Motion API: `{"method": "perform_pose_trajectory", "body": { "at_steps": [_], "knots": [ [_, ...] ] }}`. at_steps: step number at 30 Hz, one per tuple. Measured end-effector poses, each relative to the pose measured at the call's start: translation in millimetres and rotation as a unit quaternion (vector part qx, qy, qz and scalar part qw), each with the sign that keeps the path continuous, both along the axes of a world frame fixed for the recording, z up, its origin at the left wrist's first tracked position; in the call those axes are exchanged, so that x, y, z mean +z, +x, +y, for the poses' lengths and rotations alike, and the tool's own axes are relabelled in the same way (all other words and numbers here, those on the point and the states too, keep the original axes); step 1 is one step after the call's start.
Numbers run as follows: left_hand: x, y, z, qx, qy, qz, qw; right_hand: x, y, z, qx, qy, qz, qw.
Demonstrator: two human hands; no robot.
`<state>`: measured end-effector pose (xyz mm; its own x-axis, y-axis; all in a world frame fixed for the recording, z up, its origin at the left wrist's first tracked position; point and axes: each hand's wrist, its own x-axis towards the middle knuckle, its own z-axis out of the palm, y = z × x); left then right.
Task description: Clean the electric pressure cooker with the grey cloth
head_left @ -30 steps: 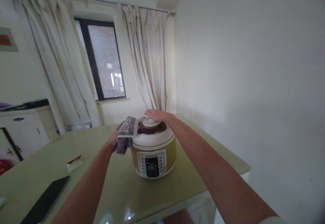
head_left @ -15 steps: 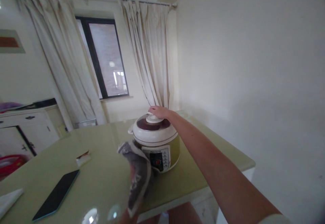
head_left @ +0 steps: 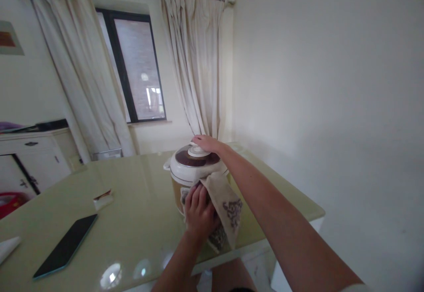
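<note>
While pale curtains [head_left: 195,62] hang at the back beside a dark-framed window [head_left: 139,66], the glossy green table [head_left: 132,181] fills the lower half of the view, and on it, towards the far right corner, stands the electric pressure cooker [head_left: 176,191], cream lid over a mustard body. Draped down the cooker's front is a patterned cloth [head_left: 228,206], beige with a dark grey motif, its loose end hanging towards the table's near edge. And the left hand [head_left: 198,212] is right on it, palm down, fingers together and lightly bent, pinning the cloth against the cooker's front wall, so that hand has the cloth. Up top, the right hand [head_left: 206,142] reaches across from the right and lies on the lid, fingers laid over the white lid knob [head_left: 198,152]; whether they close round it, I cannot tell from here. Well to the left, near the front edge, a dark phone [head_left: 65,246] lies flat, and beyond it sits a small white packet [head_left: 103,199], apart from everything else.
</note>
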<state>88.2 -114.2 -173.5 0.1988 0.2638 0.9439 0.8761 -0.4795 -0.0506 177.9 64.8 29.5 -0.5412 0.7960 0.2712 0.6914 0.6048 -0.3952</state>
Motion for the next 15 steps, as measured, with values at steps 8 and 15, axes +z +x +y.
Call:
{"method": "perform_pose_trajectory", "body": {
  "at_steps": [8,15],
  "knots": [
    [29.2,-14,-6,-0.017,0.061,0.163,0.985,-3.6,1,2,0.011,0.003,0.027,1.000],
    [1.1,-75,3,0.007,0.076,0.011,0.997,-1.1,1,-4,0.015,-0.003,0.028,1.000]
  ]
}}
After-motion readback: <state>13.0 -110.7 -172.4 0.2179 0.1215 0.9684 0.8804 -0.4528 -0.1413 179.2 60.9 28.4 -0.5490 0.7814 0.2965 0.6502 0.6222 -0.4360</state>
